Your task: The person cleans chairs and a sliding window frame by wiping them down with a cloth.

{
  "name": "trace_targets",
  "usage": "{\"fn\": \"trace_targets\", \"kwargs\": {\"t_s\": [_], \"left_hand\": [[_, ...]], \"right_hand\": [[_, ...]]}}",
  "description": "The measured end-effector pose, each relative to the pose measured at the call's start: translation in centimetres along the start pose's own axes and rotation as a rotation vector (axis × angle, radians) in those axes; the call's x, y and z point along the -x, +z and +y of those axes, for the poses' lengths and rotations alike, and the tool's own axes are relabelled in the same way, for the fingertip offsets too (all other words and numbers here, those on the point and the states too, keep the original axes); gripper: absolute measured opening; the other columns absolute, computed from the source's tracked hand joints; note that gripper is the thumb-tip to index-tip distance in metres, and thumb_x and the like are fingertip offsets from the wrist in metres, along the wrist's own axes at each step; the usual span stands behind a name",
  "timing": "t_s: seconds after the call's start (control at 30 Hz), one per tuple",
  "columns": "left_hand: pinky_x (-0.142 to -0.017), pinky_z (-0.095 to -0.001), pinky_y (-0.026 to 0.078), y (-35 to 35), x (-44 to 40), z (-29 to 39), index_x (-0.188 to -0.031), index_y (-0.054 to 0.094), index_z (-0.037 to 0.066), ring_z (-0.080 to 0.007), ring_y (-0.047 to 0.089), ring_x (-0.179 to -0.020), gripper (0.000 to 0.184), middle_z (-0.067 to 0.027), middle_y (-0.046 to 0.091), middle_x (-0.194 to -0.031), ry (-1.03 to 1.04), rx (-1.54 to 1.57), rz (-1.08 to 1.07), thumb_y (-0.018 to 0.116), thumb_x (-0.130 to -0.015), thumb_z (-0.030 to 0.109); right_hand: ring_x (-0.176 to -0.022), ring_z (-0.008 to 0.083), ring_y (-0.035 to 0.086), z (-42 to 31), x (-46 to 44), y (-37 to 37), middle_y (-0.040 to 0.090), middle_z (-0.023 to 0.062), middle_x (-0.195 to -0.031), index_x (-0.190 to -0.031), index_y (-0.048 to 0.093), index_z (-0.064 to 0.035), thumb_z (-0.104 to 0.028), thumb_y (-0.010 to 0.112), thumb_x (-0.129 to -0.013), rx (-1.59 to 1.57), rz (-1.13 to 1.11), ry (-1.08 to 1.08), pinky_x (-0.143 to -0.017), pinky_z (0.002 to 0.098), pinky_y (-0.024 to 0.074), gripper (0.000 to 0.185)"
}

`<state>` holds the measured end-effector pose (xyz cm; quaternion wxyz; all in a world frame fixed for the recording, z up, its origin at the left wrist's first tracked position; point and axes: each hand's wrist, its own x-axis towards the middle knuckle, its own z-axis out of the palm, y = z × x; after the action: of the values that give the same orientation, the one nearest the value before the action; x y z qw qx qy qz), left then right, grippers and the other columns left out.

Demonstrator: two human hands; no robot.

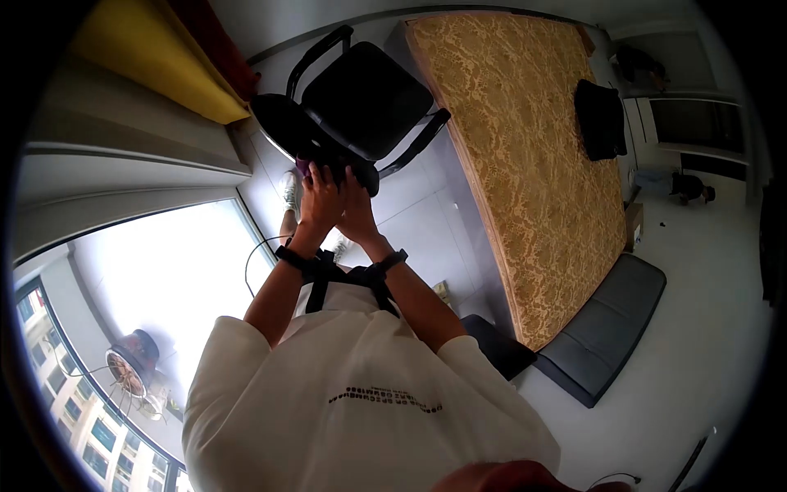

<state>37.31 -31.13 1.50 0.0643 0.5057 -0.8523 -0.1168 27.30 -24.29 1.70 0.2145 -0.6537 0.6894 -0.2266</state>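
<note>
A black office chair (369, 98) with armrests stands in front of me, its backrest (279, 123) turned toward my body. My left hand (320, 197) lies over the top of the backrest, fingers slightly spread and bent. Under its fingertips shows a bit of dark purple, apparently a cloth (303, 166), pressed against the chair. Close beside it, my right hand (356, 207) rests on the same backrest with fingers stretched out. Dark straps circle both wrists. The part of the cloth beneath the fingers is hidden.
A bed-like platform with a golden patterned cover (525, 164) stands right of the chair, a black bag-like object (600, 120) on it. Beside it is a dark grey padded bench (602, 328). Yellow curtain (156, 61) hangs at left. Another person (676, 184) is at far right.
</note>
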Motion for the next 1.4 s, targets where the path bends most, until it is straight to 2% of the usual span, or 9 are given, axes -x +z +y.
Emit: {"fn": "trace_targets", "kwargs": {"t_s": [0.13,0.2,0.23,0.47,0.53,0.77,0.97,1.2,1.4], "left_hand": [[-0.085,-0.0461,0.053,-7.9,-0.4,-2.2,-0.116,0.062,0.0,-0.0437,0.058,-0.111,0.039,-0.0259,0.056,-0.127,0.055,0.245,-0.071,0.056,-0.093,0.03],[-0.085,-0.0444,0.051,-8.5,-1.5,-4.9,-0.113,0.062,0.001,-0.0415,0.061,-0.102,0.032,-0.0229,0.063,-0.111,-0.27,0.737,-0.262,0.052,-0.096,0.026],[-0.085,-0.0416,0.051,-4.0,-1.1,-8.0,-0.112,0.061,-0.002,-0.04,0.063,-0.095,0.032,-0.0219,0.065,-0.105,0.073,0.633,0.075,0.051,-0.097,0.025],[-0.088,-0.0426,0.05,-6.2,-5.4,-15.5,-0.112,0.062,0.001,-0.0373,0.062,-0.101,0.025,-0.0179,0.065,-0.109,0.203,0.315,0.286,0.051,-0.095,0.015],[-0.086,-0.0429,0.05,-7.9,-7.0,-15.1,-0.11,0.064,0.001,-0.0377,0.064,-0.097,0.026,-0.0194,0.066,-0.107,-0.13,0.525,0.167,0.052,-0.095,0.019],[-0.086,-0.0432,0.051,-6.1,-11.0,-16.5,-0.098,0.07,0.003,-0.0384,0.066,-0.086,0.022,-0.0174,0.07,-0.088,0.143,0.551,0.336,0.054,-0.094,0.017],[-0.103,-0.0791,0.006,-4.2,-8.9,-13.1,-0.122,0.061,0.016,-0.0253,0.035,-0.14,0.036,-0.0025,0.052,-0.137,0.279,0.04,-0.216,0.043,-0.099,0.037],[-0.088,-0.0894,0.002,-2.7,-8.7,-9.9,-0.13,0.056,0.01,-0.03,0.035,-0.139,0.046,-0.0054,0.047,-0.144,0.378,-0.152,-0.376,0.034,-0.101,0.037],[-0.114,-0.0614,0.014,2.4,-10.1,-13.2,-0.135,0.054,0.011,-0.0367,0.034,-0.138,0.051,-0.012,0.048,-0.144,0.544,-0.13,-0.394,0.038,-0.099,0.043]], "right_hand": [[-0.13,0.0467,0.039,-1.8,-3.2,0.7,0.033,0.028,-0.148,-0.144,0.028,0.0043,-0.028,0.075,-0.078,-0.062,0.101,-0.107,-0.1,0.0586,0.0352,0.087],[-0.122,0.046,0.046,-3.6,-5.4,0.6,0.041,0.0326,-0.138,-0.141,0.029,0.0106,-0.02,0.073,-0.079,-0.113,0.011,-0.007,-0.101,0.0513,0.0392,0.082],[-0.12,0.0463,0.048,-4.2,-6.5,1.2,0.042,0.033,-0.135,-0.142,0.028,0.0096,-0.014,0.075,-0.078,-0.146,0.059,-0.064,-0.101,0.0486,0.0408,0.083],[-0.123,0.0474,0.046,-8.6,-14.6,4.7,0.043,0.0329,-0.133,-0.141,0.032,0.004,-0.013,0.072,-0.08,-0.209,0.098,-0.07,-0.102,0.0476,0.0422,0.075],[-0.12,0.0463,0.048,-8.8,-16.4,5.8,0.046,0.031,-0.131,-0.137,0.036,0.0037,-0.014,0.073,-0.079,-0.269,0.128,-0.024,-0.098,0.0478,0.0452,0.072],[-0.105,0.0317,0.063,-6.2,-13.6,2.8,0.061,0.0163,-0.117,-0.125,0.054,-0.0039,-0.023,0.076,-0.081,-0.683,0.089,0.027,-0.089,0.0376,0.0518,0.052],[-0.121,0.0324,0.055,-2.3,-4.1,-2.4,0.052,0.0155,-0.134,-0.125,0.057,-0.011,-0.006,0.078,-0.07,-0.541,0.025,0.151,-0.1,0.0389,0.0474,0.06],[-0.123,0.0339,0.052,0.0,0.5,-2.6,0.053,0.0161,-0.131,-0.123,0.056,-0.0122,0.006,0.067,-0.064,-0.506,0.223,0.368,-0.101,0.0411,0.0462,0.062],[-0.11,0.0377,0.053,-4.0,-2.4,-1.4,0.052,0.0185,-0.129,-0.122,0.058,-0.0067,-0.002,0.07,-0.068,-0.176,0.345,0.311,-0.098,0.0424,0.0449,0.056]]}}
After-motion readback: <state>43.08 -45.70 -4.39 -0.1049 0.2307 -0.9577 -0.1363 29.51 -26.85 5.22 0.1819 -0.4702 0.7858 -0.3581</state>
